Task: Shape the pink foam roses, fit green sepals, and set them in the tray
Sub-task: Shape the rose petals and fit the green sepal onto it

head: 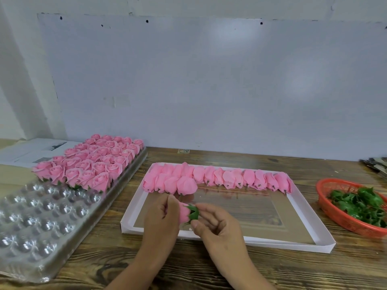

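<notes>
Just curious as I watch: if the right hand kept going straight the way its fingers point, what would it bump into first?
The right hand points left, so it would meet the green sepal it is already pinching, then the pink rose that the left hand grips.

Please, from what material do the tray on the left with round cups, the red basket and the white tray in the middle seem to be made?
Cup tray: probably thin clear moulded plastic, as it is see-through and its cups shine.
Red basket: looks like woven-mesh plastic, a uniform glossy red with open lattice walls.
White tray: likely cardboard, with matte white folded walls and a brown bottom under a reflective film.
</notes>
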`<state>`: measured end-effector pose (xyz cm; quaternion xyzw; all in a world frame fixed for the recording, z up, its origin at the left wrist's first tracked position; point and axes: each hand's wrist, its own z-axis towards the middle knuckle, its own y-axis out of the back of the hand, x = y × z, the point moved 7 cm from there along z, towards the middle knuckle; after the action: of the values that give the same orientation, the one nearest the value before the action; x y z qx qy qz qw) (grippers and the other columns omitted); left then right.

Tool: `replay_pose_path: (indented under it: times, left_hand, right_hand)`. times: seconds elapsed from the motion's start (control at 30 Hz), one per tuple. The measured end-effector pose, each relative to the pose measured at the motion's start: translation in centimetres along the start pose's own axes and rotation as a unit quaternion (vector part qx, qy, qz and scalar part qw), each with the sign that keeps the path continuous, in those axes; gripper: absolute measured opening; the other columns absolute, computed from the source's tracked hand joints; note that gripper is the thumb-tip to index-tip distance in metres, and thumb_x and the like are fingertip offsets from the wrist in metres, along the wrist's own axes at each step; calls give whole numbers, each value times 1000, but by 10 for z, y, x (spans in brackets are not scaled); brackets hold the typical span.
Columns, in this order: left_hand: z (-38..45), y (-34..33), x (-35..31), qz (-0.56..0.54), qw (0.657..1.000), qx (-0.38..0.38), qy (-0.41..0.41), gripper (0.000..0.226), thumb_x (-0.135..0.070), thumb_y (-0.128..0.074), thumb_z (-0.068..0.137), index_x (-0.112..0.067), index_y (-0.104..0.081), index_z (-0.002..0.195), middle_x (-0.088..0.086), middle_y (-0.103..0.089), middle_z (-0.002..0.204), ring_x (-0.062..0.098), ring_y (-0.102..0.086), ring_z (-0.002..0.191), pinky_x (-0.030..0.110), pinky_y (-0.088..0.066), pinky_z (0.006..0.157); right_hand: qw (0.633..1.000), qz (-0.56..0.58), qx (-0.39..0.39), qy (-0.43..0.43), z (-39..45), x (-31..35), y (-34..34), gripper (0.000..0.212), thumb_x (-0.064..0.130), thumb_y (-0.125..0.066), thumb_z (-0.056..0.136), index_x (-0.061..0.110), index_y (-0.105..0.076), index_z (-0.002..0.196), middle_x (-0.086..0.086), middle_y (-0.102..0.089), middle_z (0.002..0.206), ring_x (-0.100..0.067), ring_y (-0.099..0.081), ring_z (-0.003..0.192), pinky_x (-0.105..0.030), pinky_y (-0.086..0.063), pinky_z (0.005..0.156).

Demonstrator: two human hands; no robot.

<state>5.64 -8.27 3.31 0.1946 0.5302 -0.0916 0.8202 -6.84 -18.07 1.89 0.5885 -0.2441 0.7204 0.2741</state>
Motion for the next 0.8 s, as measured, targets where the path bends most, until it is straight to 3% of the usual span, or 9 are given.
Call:
replay_pose_path:
  times: [0.13, 0.33, 0.5, 0.63, 0.8]
  left_hand:
    - [0, 0, -2, -4, 1000, -5, -17, 33, -24, -44, 96, -5, -50, 69, -10, -49, 60, 2, -45, 56, 17, -38, 54]
    - [0, 2, 1, -8, 1000, -13, 1, 31, -28, -43, 95, -16, -48, 66, -10, -48, 57, 2, -43, 54, 16, -37, 52]
    - [0, 3, 1, -5, 1000, -18, 13, 36, -30, -43, 95, -14, -50, 63, 1, -51, 61, 2, -44, 54, 27, -38, 55]
    - [-3, 1, -5, -5, 1000, -8, -7, 34, -26, -44, 95, -14, -52, 64, -11, -55, 58, -1, -49, 56, 13, -40, 52]
    - [-2, 3, -4, -13, 1000, -15, 10, 33, -26, -44, 93, -14, -52, 63, -14, -54, 55, -1, -49, 54, 11, -39, 51]
  right_hand:
    - [1000, 9, 1, 5, -1, 1, -1, 38, -7, -72, 82, 23, -68, 105, 9, -77, 98, -6, -71, 99, -20, -55, 88]
    - [1000, 3, -15, 21, -1, 5, 1, 37, -6, -74, 80, 25, -69, 100, 10, -77, 93, -4, -71, 88, -11, -52, 76]
    - [1000, 0, -4, 27, -2, 9, -1, 36, -5, -75, 80, 24, -69, 100, 9, -77, 92, -5, -72, 88, -11, -52, 76]
    - [1000, 3, -5, 25, -3, 10, -1, 38, -8, -74, 79, 25, -69, 99, 13, -77, 91, -1, -71, 89, -9, -51, 76]
    - [1000, 5, 2, 23, -5, 9, -4, 41, -9, -74, 79, 27, -69, 100, 13, -77, 94, -4, -71, 94, -11, -52, 81]
